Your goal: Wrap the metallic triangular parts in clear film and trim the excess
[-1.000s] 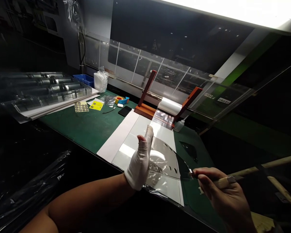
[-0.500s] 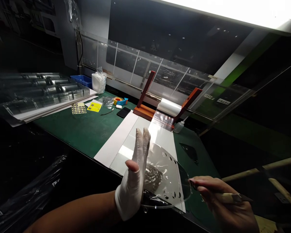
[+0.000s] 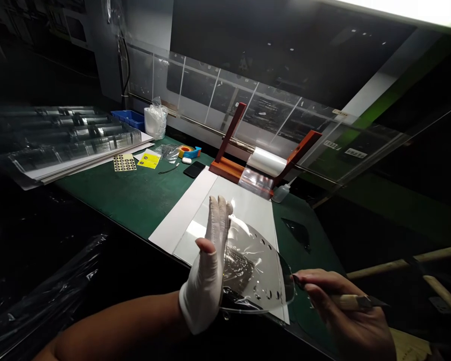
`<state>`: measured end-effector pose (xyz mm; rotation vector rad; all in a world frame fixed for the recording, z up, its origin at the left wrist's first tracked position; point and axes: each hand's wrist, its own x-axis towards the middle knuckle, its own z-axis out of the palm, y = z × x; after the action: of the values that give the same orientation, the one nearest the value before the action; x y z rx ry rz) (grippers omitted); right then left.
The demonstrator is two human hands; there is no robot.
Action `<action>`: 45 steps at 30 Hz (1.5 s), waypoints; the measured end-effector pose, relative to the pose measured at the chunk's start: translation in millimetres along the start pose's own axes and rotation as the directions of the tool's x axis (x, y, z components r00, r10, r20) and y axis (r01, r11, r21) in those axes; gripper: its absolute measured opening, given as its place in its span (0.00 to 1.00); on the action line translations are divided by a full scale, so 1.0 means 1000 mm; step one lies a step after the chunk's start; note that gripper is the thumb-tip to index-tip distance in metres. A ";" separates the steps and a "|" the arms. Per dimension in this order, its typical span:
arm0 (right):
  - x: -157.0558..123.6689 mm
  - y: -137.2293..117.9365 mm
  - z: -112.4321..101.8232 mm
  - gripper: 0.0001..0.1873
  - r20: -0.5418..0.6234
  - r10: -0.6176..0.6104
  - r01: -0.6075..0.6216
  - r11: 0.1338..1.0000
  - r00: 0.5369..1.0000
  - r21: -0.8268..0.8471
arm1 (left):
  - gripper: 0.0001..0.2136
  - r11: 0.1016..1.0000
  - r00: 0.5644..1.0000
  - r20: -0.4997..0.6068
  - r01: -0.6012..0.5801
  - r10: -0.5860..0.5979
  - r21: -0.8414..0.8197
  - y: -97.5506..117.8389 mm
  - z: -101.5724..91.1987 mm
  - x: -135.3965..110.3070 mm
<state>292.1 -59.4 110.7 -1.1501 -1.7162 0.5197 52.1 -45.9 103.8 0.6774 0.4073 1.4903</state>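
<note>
My left hand (image 3: 206,265), in a white glove, stands upright and pinches the edge of a clear curved plastic visor (image 3: 257,268) with a row of small holes. The visor hangs over a white sheet (image 3: 244,200) on the green bench mat (image 3: 135,200). My bare right hand (image 3: 342,306) is shut on a slim wood-handled tool (image 3: 349,302). Its dark tip touches or nearly touches the visor's right edge. I cannot tell what kind of tool it is.
A wooden stand (image 3: 225,170) carries a roll of clear film (image 3: 266,162). A dark triangular piece (image 3: 296,231) and a plastic bottle (image 3: 281,193) lie right of the white sheet. At the left are stacked clear trays (image 3: 63,140), sticker sheets (image 3: 125,162), a phone (image 3: 194,169) and a blue bin (image 3: 128,119).
My left hand has turned the visor more upright and brought it nearer to me. The right hand and tool have dropped slightly, and the view has shifted a little.
</note>
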 end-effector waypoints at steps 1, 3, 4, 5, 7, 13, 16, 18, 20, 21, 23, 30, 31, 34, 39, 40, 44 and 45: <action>0.000 -0.002 0.001 0.03 -0.007 0.000 0.000 1.000 1.000 -0.008 | 0.45 1.000 1.000 0.014 -0.012 0.012 0.023 0.001 -0.001 -0.001; 0.001 -0.004 0.002 0.02 -0.022 0.008 -0.009 1.000 1.000 -0.026 | 0.42 0.998 0.998 0.054 -0.016 0.012 0.060 0.002 -0.003 -0.002; 0.001 -0.005 0.003 0.02 -0.029 0.020 -0.021 0.999 0.999 -0.031 | 0.41 0.997 0.997 0.071 -0.010 0.005 0.072 0.003 -0.003 -0.002; 0.001 -0.005 0.003 0.02 -0.039 0.035 -0.036 0.999 0.999 -0.027 | 0.40 0.996 0.997 0.077 -0.008 0.001 0.083 0.004 -0.003 -0.001; 0.000 -0.005 0.005 0.04 -0.058 0.058 -0.057 0.998 0.997 0.014 | 0.41 0.995 0.998 0.069 -0.004 -0.003 0.101 0.004 -0.004 0.001; -0.005 -0.007 0.007 0.08 -0.140 0.194 -0.178 0.977 0.971 0.117 | 0.40 0.999 0.997 0.074 0.034 -0.036 0.030 0.000 -0.006 0.008; -0.007 -0.005 0.004 0.05 -0.101 0.144 -0.135 0.986 0.984 0.093 | 0.40 0.998 0.995 0.082 0.055 -0.057 0.026 0.000 -0.005 0.008; -0.008 -0.002 0.000 0.03 -0.081 0.110 -0.103 0.991 0.991 0.083 | 0.40 0.997 0.995 0.057 0.077 -0.078 0.015 0.001 -0.003 0.007; -0.008 -0.001 -0.003 0.03 -0.079 0.097 -0.090 0.992 0.992 0.087 | 0.40 0.996 0.995 0.037 0.087 -0.088 0.004 0.001 -0.002 0.007; -0.007 -0.002 -0.004 0.02 -0.078 0.094 -0.087 0.992 0.992 0.090 | 0.39 0.996 0.995 0.033 0.089 -0.089 -0.004 0.000 -0.001 0.006; -0.005 -0.007 -0.005 0.02 -0.074 0.084 -0.076 0.992 0.994 0.099 | 0.39 0.995 0.996 0.017 0.091 -0.091 -0.039 -0.002 -0.001 0.006; 0.006 -0.033 -0.005 0.03 -0.057 -0.028 0.032 0.997 0.998 0.068 | 0.36 0.976 0.992 -0.020 0.116 -0.121 -0.183 0.000 -0.002 0.006; 0.007 -0.034 -0.005 0.03 -0.051 -0.041 0.044 0.997 0.998 0.067 | 0.36 0.975 0.992 -0.020 0.119 -0.125 -0.186 0.002 -0.002 0.006; 0.010 -0.036 -0.007 0.03 -0.034 -0.052 0.055 0.996 0.998 0.069 | 0.37 0.986 0.993 -0.016 0.115 -0.118 -0.121 0.004 -0.002 0.007; 0.011 -0.036 -0.007 0.03 -0.032 -0.058 0.060 0.996 0.998 0.069 | 0.43 0.994 0.998 0.018 0.051 -0.053 0.098 -0.003 -0.006 0.009; 0.012 -0.036 -0.007 0.03 -0.030 -0.061 0.063 0.996 0.998 0.070 | 0.44 0.989 0.998 0.024 0.050 -0.053 0.138 -0.004 -0.008 0.009; 0.016 -0.037 -0.010 0.04 0.004 -0.101 0.101 0.995 0.995 0.024 | 0.48 0.920 0.994 0.089 -0.098 0.069 0.380 0.000 -0.021 0.017; 0.017 -0.038 -0.011 0.04 0.020 -0.114 0.114 0.993 0.993 0.004 | 0.50 0.862 0.984 0.138 -0.168 0.115 0.478 0.005 -0.024 0.019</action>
<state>283.0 -64.1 152.1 -1.0405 -1.7861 0.4648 34.4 -23.9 91.5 1.2059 0.6772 1.4908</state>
